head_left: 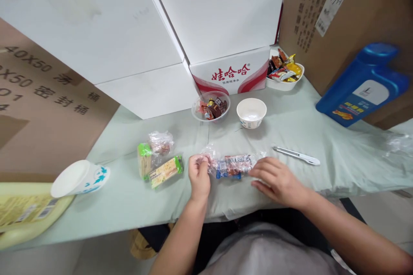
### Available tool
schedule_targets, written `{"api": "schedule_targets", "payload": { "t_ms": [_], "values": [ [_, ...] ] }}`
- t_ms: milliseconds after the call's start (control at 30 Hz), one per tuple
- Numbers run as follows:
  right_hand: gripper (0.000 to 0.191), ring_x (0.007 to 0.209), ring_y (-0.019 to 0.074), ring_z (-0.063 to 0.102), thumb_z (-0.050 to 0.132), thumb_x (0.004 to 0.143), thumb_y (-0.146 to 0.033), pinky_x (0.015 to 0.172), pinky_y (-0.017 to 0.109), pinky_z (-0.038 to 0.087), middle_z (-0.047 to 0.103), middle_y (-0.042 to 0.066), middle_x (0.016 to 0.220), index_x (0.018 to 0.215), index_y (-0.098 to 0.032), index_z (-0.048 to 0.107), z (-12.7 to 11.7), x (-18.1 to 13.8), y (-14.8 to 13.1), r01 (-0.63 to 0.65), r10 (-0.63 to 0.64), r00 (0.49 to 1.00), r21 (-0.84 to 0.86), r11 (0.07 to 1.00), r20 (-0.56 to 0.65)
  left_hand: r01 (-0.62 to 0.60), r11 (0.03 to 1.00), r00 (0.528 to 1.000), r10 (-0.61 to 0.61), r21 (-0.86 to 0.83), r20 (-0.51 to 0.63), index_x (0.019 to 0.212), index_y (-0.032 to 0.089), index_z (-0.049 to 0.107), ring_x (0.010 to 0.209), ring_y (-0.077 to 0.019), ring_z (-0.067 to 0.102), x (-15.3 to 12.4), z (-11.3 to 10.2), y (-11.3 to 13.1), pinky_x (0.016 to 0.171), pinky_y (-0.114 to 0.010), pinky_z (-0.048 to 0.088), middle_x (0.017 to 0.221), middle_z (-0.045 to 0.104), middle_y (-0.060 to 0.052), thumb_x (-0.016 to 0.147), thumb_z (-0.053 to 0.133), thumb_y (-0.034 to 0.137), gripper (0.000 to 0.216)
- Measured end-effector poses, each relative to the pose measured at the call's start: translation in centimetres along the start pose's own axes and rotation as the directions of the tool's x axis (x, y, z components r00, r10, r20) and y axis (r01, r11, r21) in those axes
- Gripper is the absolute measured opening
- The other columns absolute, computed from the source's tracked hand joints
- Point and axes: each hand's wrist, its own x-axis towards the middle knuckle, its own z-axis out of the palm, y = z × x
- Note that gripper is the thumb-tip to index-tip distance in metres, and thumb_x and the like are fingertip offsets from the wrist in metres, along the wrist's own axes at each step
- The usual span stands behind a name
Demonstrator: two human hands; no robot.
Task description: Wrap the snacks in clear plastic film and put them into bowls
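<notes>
My left hand (199, 176) is closed, with thumb and fingers pinching one end of a clear plastic wrap (211, 159). Inside or under the wrap lie blue and reddish-brown snack packets (234, 165) on the cloth. At the wrap's other end is my right hand (279, 182); its fingers are stretched out, thumb apart, and the tips touch or nearly touch the plastic. To the left sit two green-ended cracker packs (166, 172) and another clear-wrapped bundle (161, 142). A white utility knife (297, 155) lies just beyond my right hand.
Behind stand a clear bowl (194, 111) of wrapped snacks, a white paper bowl (251, 114) and a white dish (287, 85) of snacks. A paper cup (80, 178) lies tilted at left. A blue bottle (364, 86) stands right. Boxes (226, 13) line the back.
</notes>
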Motion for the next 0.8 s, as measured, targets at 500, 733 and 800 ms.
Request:
{"api": "schedule_targets", "payload": {
  "t_ms": [500,733,800],
  "values": [
    [0.020,0.083,0.0233,0.063,0.049,0.094,-0.026,0.076,0.036,0.046,0.070,0.009,0.088,0.090,-0.017,0.067,0.4,2.2,4.8,-0.419,0.384,0.906,-0.245,0.874,-0.177,-0.868,0.350,0.475,0.794,0.353,0.380,0.105,0.019,0.056,0.084,-0.0182,0.062,-2.9,-6.5,4.0,0.074,-0.034,0.055,0.092,0.059,-0.005,0.071,0.065,0.000,0.040],
    [0.020,0.091,0.0262,0.061,0.047,0.094,-0.024,0.082,0.040,0.046,0.069,0.011,0.095,0.098,-0.018,0.066,-1.0,2.0,4.6,-0.433,0.371,0.887,-0.218,0.875,-0.274,-0.626,0.576,0.724,0.679,0.526,0.117,0.108,0.019,0.059,0.094,-0.0206,0.060,-1.3,-6.2,4.9,0.076,-0.033,0.053,0.105,0.057,-0.009,0.080,0.059,0.008,0.031],
    [0.018,0.087,0.0230,0.061,0.047,0.095,-0.025,0.080,0.037,0.048,0.068,0.009,0.091,0.098,-0.020,0.064,-1.1,1.6,3.1,-0.317,0.291,0.935,-0.111,0.942,-0.202,-0.583,0.653,0.736,0.677,0.483,-0.027,0.115,0.020,0.056,0.100,-0.0221,0.059,-1.3,-6.7,4.9,0.078,-0.035,0.053,0.113,0.054,-0.010,0.080,0.060,0.010,0.037]
  ]
}}
